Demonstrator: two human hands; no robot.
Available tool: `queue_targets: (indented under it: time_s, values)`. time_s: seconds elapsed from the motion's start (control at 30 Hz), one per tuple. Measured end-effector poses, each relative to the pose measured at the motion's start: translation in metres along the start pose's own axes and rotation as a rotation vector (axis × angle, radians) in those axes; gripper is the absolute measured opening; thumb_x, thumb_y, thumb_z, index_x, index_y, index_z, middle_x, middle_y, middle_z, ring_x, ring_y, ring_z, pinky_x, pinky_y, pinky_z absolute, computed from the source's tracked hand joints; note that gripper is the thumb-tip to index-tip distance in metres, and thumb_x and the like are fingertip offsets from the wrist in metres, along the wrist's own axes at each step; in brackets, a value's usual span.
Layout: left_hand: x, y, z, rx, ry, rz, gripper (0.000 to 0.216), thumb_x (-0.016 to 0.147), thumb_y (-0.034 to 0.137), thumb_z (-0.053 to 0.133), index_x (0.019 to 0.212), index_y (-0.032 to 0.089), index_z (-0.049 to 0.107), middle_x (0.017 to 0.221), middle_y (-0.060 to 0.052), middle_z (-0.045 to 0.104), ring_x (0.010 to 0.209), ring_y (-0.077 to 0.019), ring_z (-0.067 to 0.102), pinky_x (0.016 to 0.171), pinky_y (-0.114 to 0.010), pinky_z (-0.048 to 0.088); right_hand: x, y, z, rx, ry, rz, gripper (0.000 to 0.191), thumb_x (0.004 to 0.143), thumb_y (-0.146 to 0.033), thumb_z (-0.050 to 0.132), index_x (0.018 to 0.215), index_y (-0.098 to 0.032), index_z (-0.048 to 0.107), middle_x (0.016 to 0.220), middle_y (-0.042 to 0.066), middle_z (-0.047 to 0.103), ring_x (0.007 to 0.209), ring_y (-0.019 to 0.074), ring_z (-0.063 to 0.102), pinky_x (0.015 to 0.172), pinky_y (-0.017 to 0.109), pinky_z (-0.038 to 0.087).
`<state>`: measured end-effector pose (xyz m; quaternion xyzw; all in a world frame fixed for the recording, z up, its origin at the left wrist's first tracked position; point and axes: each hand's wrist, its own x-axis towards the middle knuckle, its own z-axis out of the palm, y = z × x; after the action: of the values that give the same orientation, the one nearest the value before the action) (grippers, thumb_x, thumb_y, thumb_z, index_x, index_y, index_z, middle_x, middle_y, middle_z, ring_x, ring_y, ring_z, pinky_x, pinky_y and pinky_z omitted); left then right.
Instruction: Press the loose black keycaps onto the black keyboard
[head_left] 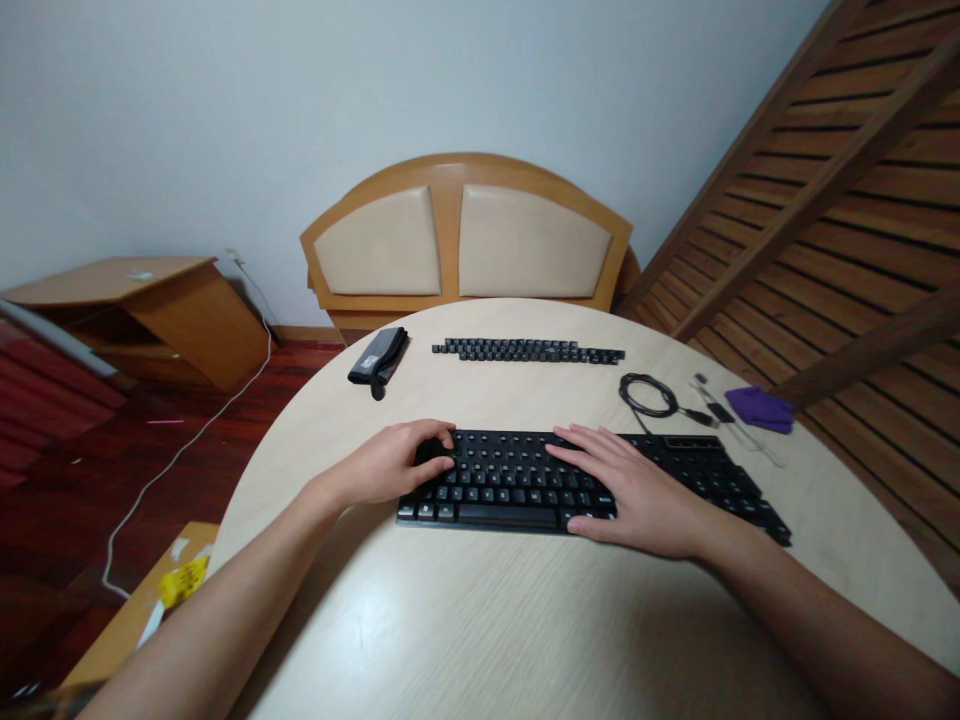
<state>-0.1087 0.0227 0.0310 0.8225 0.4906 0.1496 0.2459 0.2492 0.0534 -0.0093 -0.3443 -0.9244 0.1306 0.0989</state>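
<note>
A black keyboard (517, 515) lies flat on the round table, its number pad (731, 480) reaching out past my right hand. My left hand (394, 462) is at the keyboard's left end. Its thumb and forefinger are apart over the upper left keys, and its other fingers are partly hidden. My right hand (630, 485) rests with spread fingers across the right part of the main keys, its thumb near the front edge. Beyond the keyboard, several loose black keycaps (525, 350) stand in rows.
On the light wooden table (420, 630) are a dark folded pouch (380, 357), a coiled black cable (646, 396) and a purple cloth (759, 408) beside small items. A padded headboard (465, 230) stands behind. A slatted wooden panel (847, 200) leans at right.
</note>
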Motion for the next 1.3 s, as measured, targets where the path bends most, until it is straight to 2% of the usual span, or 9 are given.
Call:
queue_targets:
  time_s: [0.17, 0.27, 0.33, 0.4, 0.6, 0.77, 0.9, 1.07, 1.3]
  values:
    - [-0.004, -0.001, 0.008, 0.054, -0.037, -0.004, 0.097, 0.076, 0.065, 0.069, 0.151, 0.018, 0.030, 0.151, -0.020, 0.043, 0.135, -0.0368, 0.046, 0.112, -0.053, 0.038, 0.003, -0.002, -0.010, 0.014, 0.001, -0.005, 0.076, 0.080, -0.065, 0.065, 0.145, -0.029, 0.050, 0.156, 0.009, 0.040, 0.142, 0.0369, 0.038, 0.116, 0.060, 0.031]
    - [-0.004, -0.007, 0.017, 0.128, -0.067, 0.027, 0.115, 0.071, 0.073, 0.068, 0.157, 0.015, 0.017, 0.158, -0.023, 0.030, 0.145, -0.0416, 0.029, 0.118, -0.057, 0.027, 0.021, -0.006, -0.024, 0.018, -0.012, -0.003, 0.055, 0.088, -0.061, 0.057, 0.132, -0.028, 0.062, 0.140, 0.009, 0.058, 0.125, 0.0327, 0.056, 0.106, 0.052, 0.045]
    - [-0.004, -0.009, 0.022, 0.163, -0.091, 0.020, 0.117, 0.073, 0.077, 0.064, 0.158, 0.014, 0.013, 0.160, -0.023, 0.024, 0.147, -0.0422, 0.022, 0.120, -0.058, 0.021, 0.043, -0.010, -0.032, -0.028, -0.014, 0.020, 0.042, 0.093, -0.055, 0.051, 0.117, -0.026, 0.070, 0.116, 0.008, 0.071, 0.106, 0.0296, 0.066, 0.095, 0.047, 0.051]
    - [-0.003, -0.009, 0.023, 0.185, -0.119, -0.008, 0.118, 0.073, 0.080, 0.059, 0.158, 0.014, 0.011, 0.162, -0.023, 0.019, 0.149, -0.0422, 0.018, 0.121, -0.059, 0.018, 0.072, -0.013, -0.037, -0.121, 0.013, 0.034, 0.035, 0.094, -0.049, 0.052, 0.109, -0.023, 0.072, 0.105, 0.008, 0.074, 0.098, 0.0296, 0.068, 0.088, 0.045, 0.051]
    - [-0.003, -0.006, 0.023, 0.200, -0.142, -0.042, 0.118, 0.074, 0.082, 0.055, 0.159, 0.013, 0.009, 0.163, -0.022, 0.015, 0.150, -0.0408, 0.014, 0.121, -0.057, 0.017, 0.171, -0.013, -0.023, -0.407, 0.097, -0.012, 0.032, 0.094, -0.030, 0.053, 0.113, -0.010, 0.069, 0.118, 0.017, 0.068, 0.112, 0.0337, 0.056, 0.092, 0.046, 0.045]
    - [-0.003, -0.011, 0.026, 0.189, -0.112, -0.018, 0.118, 0.074, 0.081, 0.057, 0.159, 0.015, 0.008, 0.163, -0.022, 0.016, 0.150, -0.0409, 0.014, 0.120, -0.057, 0.017, 0.221, -0.008, -0.001, -0.414, 0.156, 0.029, 0.040, 0.092, -0.028, 0.058, 0.125, -0.007, 0.061, 0.135, 0.020, 0.056, 0.125, 0.0349, 0.043, 0.101, 0.046, 0.038]
    - [-0.003, -0.011, 0.026, 0.176, -0.111, -0.013, 0.118, 0.074, 0.082, 0.056, 0.159, 0.016, 0.007, 0.163, -0.020, 0.016, 0.150, -0.0405, 0.013, 0.121, -0.058, 0.016, 0.238, -0.009, 0.009, -0.378, 0.194, 0.062, 0.040, 0.092, -0.029, 0.057, 0.128, -0.010, 0.060, 0.140, 0.019, 0.051, 0.127, 0.0352, 0.039, 0.103, 0.047, 0.035]
    - [-0.003, -0.006, 0.024, 0.178, -0.132, -0.047, 0.121, 0.072, 0.084, 0.056, 0.159, 0.013, 0.010, 0.163, -0.021, 0.015, 0.150, -0.0412, 0.013, 0.121, -0.057, 0.015, 0.246, -0.014, 0.012, -0.399, 0.201, 0.043, 0.033, 0.095, -0.024, 0.051, 0.117, -0.005, 0.067, 0.136, 0.021, 0.054, 0.126, 0.0348, 0.038, 0.104, 0.047, 0.032]
    - [-0.003, -0.008, 0.024, 0.181, -0.127, -0.034, 0.118, 0.073, 0.083, 0.055, 0.158, 0.014, 0.011, 0.163, -0.021, 0.017, 0.150, -0.0406, 0.014, 0.121, -0.056, 0.017, 0.221, -0.032, 0.005, -0.376, 0.145, -0.033, 0.028, 0.096, -0.026, 0.052, 0.106, -0.011, 0.073, 0.119, 0.017, 0.068, 0.124, 0.0335, 0.043, 0.104, 0.047, 0.031]
